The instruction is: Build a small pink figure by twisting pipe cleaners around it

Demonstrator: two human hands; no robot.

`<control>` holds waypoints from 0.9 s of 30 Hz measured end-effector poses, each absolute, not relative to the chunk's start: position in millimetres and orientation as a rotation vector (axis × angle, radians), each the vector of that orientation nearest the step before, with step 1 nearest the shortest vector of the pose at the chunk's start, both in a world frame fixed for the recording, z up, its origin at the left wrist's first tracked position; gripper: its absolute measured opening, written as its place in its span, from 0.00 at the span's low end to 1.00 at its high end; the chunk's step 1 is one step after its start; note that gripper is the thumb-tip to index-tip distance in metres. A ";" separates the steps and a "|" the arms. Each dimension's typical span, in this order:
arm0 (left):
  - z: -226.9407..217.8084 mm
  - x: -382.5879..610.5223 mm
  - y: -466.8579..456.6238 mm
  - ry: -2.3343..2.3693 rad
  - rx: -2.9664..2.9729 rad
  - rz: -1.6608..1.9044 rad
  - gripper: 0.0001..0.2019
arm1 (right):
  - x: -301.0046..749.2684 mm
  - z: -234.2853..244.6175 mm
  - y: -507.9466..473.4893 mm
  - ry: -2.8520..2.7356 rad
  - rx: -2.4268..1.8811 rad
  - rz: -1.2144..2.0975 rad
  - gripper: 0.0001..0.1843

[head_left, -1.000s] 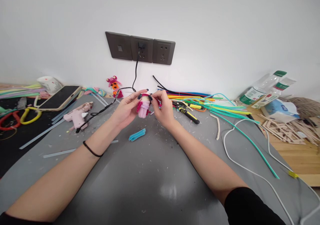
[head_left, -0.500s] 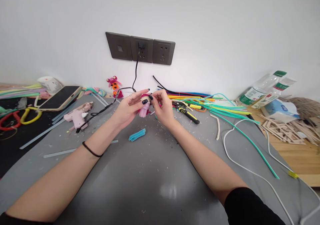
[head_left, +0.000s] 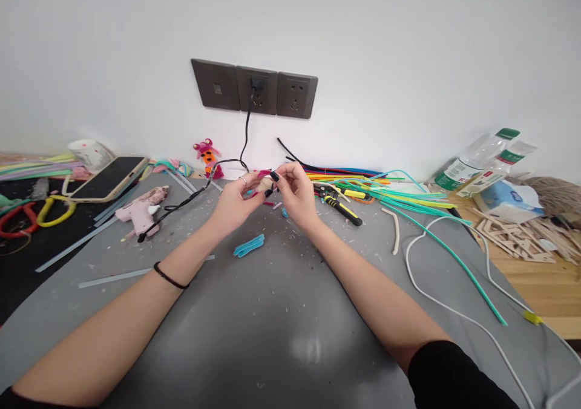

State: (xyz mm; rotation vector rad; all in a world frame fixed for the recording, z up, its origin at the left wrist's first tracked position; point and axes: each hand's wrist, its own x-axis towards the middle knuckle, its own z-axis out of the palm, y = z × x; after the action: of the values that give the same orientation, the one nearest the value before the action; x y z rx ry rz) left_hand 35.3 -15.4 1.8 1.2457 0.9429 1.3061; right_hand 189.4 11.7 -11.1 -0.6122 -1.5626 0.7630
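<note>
Between my two hands, above the grey table, is a small fuzzy pipe-cleaner figure (head_left: 263, 185) with pink and cream parts. My left hand (head_left: 236, 202) pinches it from the left side, and much of it is hidden behind the fingers. From the right, my right hand (head_left: 297, 196) pinches at its edge with thumb and fingertips; any small piece there is too small to make out. Below the hands lies a folded bundle of blue pipe cleaner (head_left: 249, 245). A pink and orange pipe-cleaner figure (head_left: 209, 157) stands against the wall behind my left hand.
A pink glue gun (head_left: 141, 212) with a black cord lies left. Yellow-black pliers (head_left: 342, 209) and many coloured pipe cleaners (head_left: 408, 198) are at the right. A phone (head_left: 109, 178), scissors (head_left: 56, 210), plastic bottles (head_left: 469, 164) and wooden sticks (head_left: 512, 239) sit farther out.
The held figure has been turned, so its light pink lower part no longer shows and a cream part does. My left fingers have shifted around it; my right hand stays almost in place.
</note>
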 end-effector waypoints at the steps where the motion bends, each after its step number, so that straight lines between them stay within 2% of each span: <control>1: 2.2 36.2 -16.3 0.984 1.303 1.307 0.20 | 189.5 -10.7 10.8 -1.586 -0.610 0.741 0.09; 4: 2.5 37.4 -17.8 1.055 1.391 1.336 0.24 | 190.6 -8.7 7.7 -1.679 -0.620 0.643 0.04; 8: 2.0 35.2 -17.2 1.015 1.321 1.401 0.27 | 192.5 -6.6 5.4 -1.736 -0.658 0.559 0.04; 14: 2.6 35.0 -15.6 0.838 1.151 1.445 0.24 | 192.3 -8.8 7.1 -1.724 -0.616 0.522 0.04; 22: 3.6 34.0 -14.5 0.696 1.042 1.430 0.27 | 193.1 -9.2 8.5 -1.746 -0.629 0.501 0.03; 27: 4.3 34.4 -14.9 0.706 1.103 1.441 0.22 | 192.3 -10.3 9.7 -1.716 -0.621 0.538 0.03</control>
State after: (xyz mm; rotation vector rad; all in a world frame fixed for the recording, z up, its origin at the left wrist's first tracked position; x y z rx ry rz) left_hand 34.4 -14.9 4.3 1.1025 0.7062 1.4406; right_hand 192.3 9.7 -10.3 -0.6210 -1.7156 0.5375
